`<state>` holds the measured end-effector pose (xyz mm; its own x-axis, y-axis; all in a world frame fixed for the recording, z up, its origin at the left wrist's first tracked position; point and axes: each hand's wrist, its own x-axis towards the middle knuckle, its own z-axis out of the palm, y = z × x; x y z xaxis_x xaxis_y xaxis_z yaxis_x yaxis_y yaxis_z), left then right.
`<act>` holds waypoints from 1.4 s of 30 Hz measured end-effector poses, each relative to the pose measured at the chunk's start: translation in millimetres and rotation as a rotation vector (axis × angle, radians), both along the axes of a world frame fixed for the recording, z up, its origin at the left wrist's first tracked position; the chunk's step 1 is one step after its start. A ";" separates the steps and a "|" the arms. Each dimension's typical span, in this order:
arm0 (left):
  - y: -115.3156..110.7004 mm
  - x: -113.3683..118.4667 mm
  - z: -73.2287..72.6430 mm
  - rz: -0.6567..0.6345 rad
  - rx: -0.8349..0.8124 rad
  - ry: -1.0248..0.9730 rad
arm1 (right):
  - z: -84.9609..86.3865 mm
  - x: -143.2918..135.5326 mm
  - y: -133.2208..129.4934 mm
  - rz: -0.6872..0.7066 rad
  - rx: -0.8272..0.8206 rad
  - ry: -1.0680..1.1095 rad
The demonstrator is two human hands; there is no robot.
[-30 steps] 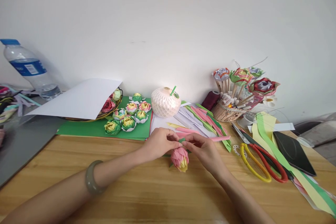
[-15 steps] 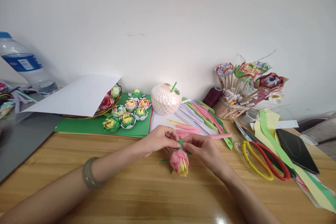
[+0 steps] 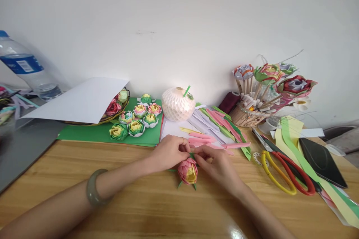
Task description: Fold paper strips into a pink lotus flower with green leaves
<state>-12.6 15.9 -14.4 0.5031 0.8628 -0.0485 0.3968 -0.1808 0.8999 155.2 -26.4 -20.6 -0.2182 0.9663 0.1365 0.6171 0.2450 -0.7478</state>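
Observation:
A pink and yellow paper flower with thin green leaves sits between my hands, its yellow centre facing me. My left hand has thumb and fingers pinched at the flower's upper left, on its green paper part. From the right, my right hand pinches that same green paper, its fingertips close to those of the left. The fingertips partly hide the green paper. Behind the hands lie folded pink paper strips.
Finished paper flowers lie on green sheets at the back left, beside a covered basket. A white textured pot stands behind. To the right are scissors, a flower basket and a black tablet. A water bottle leans at far left.
The flower has tilted so its yellow centre turns more toward me, and it has shifted slightly left. Both hands still pinch at its green part. The view has shifted a little.

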 end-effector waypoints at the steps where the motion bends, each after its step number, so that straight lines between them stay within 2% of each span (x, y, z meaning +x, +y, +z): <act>1: -0.8 -0.1 0.3 -0.003 0.042 0.040 | -1.0 0.5 0.6 0.004 -0.008 0.001; 5: 1.4 -2.0 -0.3 -0.057 0.033 0.067 | -0.6 0.8 1.3 0.035 -0.058 0.052; 12: 11.6 -3.3 -6.3 -0.222 -0.313 -0.137 | 4.8 2.5 1.7 0.057 -0.098 0.155; 17: 13.5 -2.9 -5.1 -0.071 -0.304 -0.147 | 11.1 13.2 6.8 -0.128 -0.073 0.052; 22: 11.5 -5.1 7.8 -0.058 -0.431 -0.185 | 12.3 14.4 7.0 0.011 -0.243 0.153; 25: 10.0 -6.3 13.5 -0.021 -0.495 -0.168 | 11.3 11.6 4.6 0.057 -0.256 0.235; 27: 9.1 -6.5 14.9 -0.023 -0.494 -0.157 | 11.4 10.3 2.7 0.082 -0.237 0.273; 33: 4.5 -5.5 15.4 -0.170 -0.447 -0.158 | 14.1 7.3 -0.4 0.129 -0.127 0.277; 38: 2.4 -4.4 16.8 -0.095 -0.445 -0.186 | 16.4 4.6 -0.5 0.113 -0.040 0.205; 42: 1.7 -4.4 19.9 -0.062 -0.332 -0.151 | 14.0 4.2 -1.5 0.090 -0.006 0.165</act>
